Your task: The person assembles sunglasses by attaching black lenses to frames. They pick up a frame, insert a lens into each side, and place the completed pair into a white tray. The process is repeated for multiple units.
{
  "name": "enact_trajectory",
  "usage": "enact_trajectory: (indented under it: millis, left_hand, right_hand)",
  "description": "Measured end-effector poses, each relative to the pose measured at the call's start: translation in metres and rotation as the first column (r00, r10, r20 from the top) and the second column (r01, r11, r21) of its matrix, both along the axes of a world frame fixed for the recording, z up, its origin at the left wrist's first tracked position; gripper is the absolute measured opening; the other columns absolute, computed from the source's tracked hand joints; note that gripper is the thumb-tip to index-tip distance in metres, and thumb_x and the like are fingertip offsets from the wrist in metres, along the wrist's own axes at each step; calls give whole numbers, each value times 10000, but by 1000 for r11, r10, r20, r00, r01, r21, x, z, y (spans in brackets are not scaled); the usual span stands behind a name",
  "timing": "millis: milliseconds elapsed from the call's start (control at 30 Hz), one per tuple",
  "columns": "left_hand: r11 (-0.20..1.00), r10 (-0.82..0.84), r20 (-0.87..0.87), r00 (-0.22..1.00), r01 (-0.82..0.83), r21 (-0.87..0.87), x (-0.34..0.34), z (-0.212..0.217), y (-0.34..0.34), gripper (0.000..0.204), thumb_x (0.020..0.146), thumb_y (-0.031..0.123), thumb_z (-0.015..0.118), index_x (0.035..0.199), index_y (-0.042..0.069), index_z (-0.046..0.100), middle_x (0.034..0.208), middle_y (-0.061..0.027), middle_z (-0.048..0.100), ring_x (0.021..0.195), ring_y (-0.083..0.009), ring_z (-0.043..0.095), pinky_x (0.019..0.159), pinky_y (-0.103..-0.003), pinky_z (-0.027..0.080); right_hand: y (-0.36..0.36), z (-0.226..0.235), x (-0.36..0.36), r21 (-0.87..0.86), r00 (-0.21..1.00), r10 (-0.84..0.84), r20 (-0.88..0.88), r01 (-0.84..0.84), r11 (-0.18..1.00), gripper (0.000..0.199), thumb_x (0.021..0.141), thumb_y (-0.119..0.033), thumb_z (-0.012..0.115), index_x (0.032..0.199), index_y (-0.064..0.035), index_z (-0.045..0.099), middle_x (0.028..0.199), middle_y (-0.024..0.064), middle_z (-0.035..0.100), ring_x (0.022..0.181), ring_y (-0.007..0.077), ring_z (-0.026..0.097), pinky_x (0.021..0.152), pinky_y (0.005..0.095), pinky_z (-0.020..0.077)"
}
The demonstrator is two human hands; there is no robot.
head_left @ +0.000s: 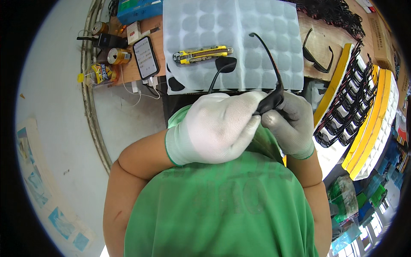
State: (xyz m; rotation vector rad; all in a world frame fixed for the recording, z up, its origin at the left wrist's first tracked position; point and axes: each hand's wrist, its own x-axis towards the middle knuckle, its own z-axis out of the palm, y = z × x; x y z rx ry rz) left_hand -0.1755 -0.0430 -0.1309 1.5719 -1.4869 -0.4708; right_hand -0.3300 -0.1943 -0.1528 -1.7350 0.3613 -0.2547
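Observation:
Both of my hands wear white knit gloves and are closed on a pair of black sunglasses (pixel 272 101) in front of my chest. My left hand (pixel 222 126) pinches the frame from the left and hides much of it. On the other side my right hand (pixel 295 122) grips the frame near its hinge. One temple arm rises in a curve over the white sheet (pixel 274 55); the other sticks up behind my left hand. A dark lens-shaped piece (pixel 227 64) shows beside that arm's tip. Just above it lies a yellow utility knife (pixel 203 54).
A phone (pixel 146 58) with a cable and a drink can (pixel 119 56) are at the left. Another pair of black glasses (pixel 317 58) rests at the right. Beside it, yellow-edged foam racks (pixel 338 85) hold several black frames. More frames (pixel 334 13) are heaped at the far right.

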Motion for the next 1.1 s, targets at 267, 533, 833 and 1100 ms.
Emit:
enact_trajectory:
  millis: [267, 533, 833, 1100]
  left_hand:
    - [999, -42, 47, 998, 42, 16, -4, -3, -7, 317, 842, -37, 626, 1158, -63, 620, 923, -168, 695, 681, -325, 680, 615, -385, 556]
    - [863, -438, -74, 896, 442, 246, 32, -15, -10, 259, 842, 220, 743, 1011, 31, 687, 765, -137, 657, 693, -365, 656, 641, -433, 533]
    - [908, -196, 641, 742, -110, 405, 76, -108, -56, 414, 768, 250, 768, 1162, 143, 699, 1485, -149, 482, 1311, -361, 500, 1083, -498, 421]
    - [952, -203, 608, 767, 11, 304, 73, -89, -64, 244, 806, 147, 717, 1039, 78, 692, 1309, -143, 627, 1311, -360, 524, 1115, -502, 396]
  right_hand:
    - [7, -9, -5, 72, 993, -67, 95, 60, 996, 247, 887, -212, 716, 922, 30, 679, 727, 66, 589, 638, 137, 534, 583, 290, 433]
    - [-18, -6, -18, -419, 970, 223, 102, -161, 894, 262, 724, -198, 836, 887, -60, 684, 992, 88, 679, 1059, 328, 641, 1038, 531, 459]
    - [-31, -15, -38, -67, 965, 98, 241, -85, 994, 181, 751, -143, 780, 774, -15, 653, 721, 115, 606, 703, 328, 609, 957, 521, 505]
    - [-23, -10, -47, 244, 998, -55, -21, 58, 968, 413, 879, -53, 644, 1267, 77, 584, 988, 153, 716, 916, 223, 684, 866, 319, 539]
